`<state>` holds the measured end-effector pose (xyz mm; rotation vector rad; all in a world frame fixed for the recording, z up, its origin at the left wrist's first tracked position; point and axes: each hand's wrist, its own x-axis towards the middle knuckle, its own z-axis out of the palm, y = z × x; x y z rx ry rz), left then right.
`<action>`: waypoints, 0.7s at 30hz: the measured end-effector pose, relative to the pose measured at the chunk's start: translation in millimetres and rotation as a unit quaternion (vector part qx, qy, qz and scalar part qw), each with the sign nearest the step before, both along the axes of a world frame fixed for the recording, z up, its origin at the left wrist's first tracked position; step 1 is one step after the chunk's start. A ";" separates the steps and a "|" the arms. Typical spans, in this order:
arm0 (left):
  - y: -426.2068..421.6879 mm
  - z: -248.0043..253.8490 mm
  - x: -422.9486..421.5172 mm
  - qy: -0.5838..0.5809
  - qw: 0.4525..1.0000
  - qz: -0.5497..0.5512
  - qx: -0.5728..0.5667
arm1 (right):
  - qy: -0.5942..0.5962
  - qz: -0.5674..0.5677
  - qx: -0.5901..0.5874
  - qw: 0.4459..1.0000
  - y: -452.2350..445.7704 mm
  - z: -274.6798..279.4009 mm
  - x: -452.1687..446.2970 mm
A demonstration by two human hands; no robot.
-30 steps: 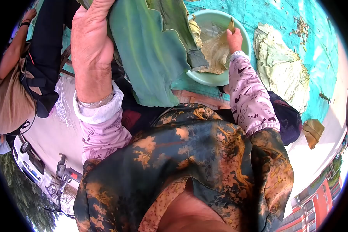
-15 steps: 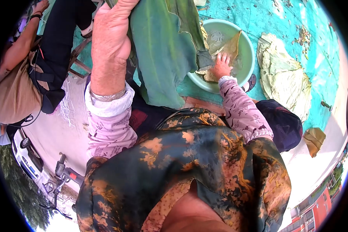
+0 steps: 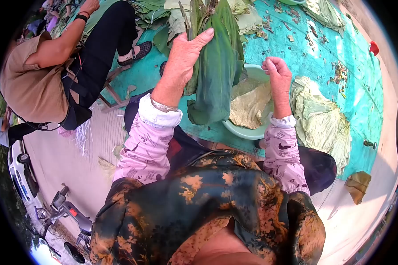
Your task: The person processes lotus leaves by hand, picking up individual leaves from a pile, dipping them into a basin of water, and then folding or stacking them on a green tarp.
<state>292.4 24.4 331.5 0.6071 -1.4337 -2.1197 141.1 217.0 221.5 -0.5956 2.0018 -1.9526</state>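
Observation:
My left hand (image 3: 188,51) is wrapped round a bundle of large green leaves (image 3: 216,66), thumb across the front and the leaves hanging down over the teal tarp. To the right, my right hand (image 3: 277,73) is raised above the rim of a pale green basin (image 3: 247,132), its fingers curled together; whether something small is between them I cannot make out. Inside the basin lies a dry, yellowish leaf (image 3: 250,106). The lower part of the green bundle overlaps the basin's left edge.
A stack of pale dried leaves (image 3: 320,119) lies right of the basin on the teal tarp (image 3: 362,88). A seated person (image 3: 44,84) is at the left beside a wooden stool (image 3: 112,90). One brown leaf (image 3: 358,185) lies on the ground at the right.
My right hand has risen out of the basin and its spread fingers have curled. The leaves in my left hand now hang as a narrower bundle. The view takes in more of the tarp ahead.

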 end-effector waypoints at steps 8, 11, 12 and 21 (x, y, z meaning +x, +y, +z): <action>20.6 -22.6 -16.1 -0.044 0.992 -0.114 0.035 | 0.065 0.051 0.007 0.997 -23.6 63.4 64.1; 26.1 -29.7 -17.8 -0.054 0.982 -0.170 0.057 | 0.078 0.028 0.052 0.995 -22.0 46.9 62.4; 26.6 -30.2 -18.0 -0.055 0.978 -0.187 0.074 | 0.024 0.038 0.015 0.999 -19.4 44.8 60.6; 28.2 -26.9 -20.2 -0.035 0.970 -0.214 0.110 | -0.107 0.072 -0.074 0.989 2.7 59.3 45.6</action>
